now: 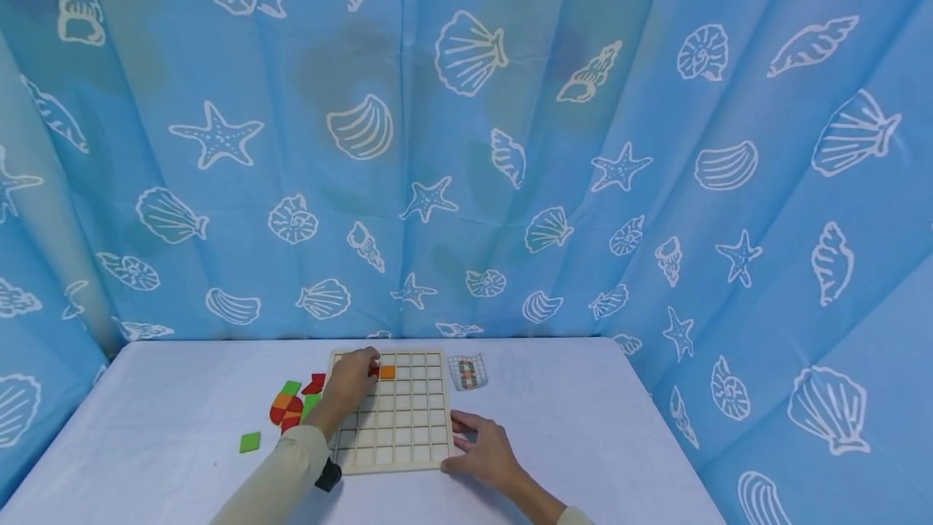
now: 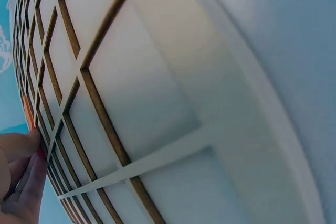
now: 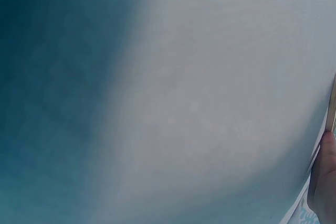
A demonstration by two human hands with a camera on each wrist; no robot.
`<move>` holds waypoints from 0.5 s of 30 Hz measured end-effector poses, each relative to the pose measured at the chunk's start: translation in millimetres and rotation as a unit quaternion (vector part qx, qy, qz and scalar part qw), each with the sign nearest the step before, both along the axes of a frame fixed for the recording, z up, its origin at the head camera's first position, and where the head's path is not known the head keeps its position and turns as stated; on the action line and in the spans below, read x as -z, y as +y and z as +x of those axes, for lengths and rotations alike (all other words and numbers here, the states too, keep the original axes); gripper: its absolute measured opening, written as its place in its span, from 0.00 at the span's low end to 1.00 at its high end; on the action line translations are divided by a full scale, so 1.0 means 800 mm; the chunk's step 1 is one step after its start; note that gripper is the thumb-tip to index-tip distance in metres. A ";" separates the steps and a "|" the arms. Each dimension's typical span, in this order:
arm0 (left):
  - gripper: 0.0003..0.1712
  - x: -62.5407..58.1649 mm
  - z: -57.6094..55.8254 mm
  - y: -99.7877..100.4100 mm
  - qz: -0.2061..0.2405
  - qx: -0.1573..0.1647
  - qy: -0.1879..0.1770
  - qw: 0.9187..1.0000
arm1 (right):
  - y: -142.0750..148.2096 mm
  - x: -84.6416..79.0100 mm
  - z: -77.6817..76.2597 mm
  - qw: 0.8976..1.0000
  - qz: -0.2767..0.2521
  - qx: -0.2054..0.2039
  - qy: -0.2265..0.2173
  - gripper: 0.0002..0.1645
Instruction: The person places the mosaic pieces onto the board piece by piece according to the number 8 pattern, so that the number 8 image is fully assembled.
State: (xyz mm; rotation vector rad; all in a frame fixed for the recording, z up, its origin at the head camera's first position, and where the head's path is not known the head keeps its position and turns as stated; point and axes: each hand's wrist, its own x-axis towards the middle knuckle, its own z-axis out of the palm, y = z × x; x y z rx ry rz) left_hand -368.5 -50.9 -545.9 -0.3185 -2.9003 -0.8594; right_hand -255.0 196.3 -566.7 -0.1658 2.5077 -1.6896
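A pale wooden grid board [image 1: 394, 471] lies on the white table. My left hand [image 1: 351, 383] reaches over its left side and pinches a red tile [image 1: 375, 370] at a cell near the far edge. Directly right of it, an orange tile [image 1: 388, 372] sits in a cell. In the left wrist view, a sliver of the red tile [image 2: 41, 152] shows at my fingertips, the rest hidden by them. My right hand [image 1: 487, 452] rests against the board's right edge, thumb by the near corner and fingers extended along the side.
Left of the board lie red, orange and green pieces, partly behind my left forearm, including a round red-and-orange group [image 1: 286, 409]. A green square tile [image 1: 250, 442] lies apart. Right of the board is a pattern card [image 1: 467, 373]. A blue shell-print curtain [image 1: 466, 185] hangs behind the table.
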 end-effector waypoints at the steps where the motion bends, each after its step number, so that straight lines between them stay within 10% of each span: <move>1: 0.20 0.000 0.001 0.000 -0.005 0.002 0.006 1.000 | 0.000 0.000 0.000 1.000 -0.001 0.000 0.000 0.50; 15: 0.24 0.003 0.006 -0.006 -0.024 0.027 0.036 0.999 | -0.002 0.002 -0.002 1.000 0.011 0.005 -0.010 0.50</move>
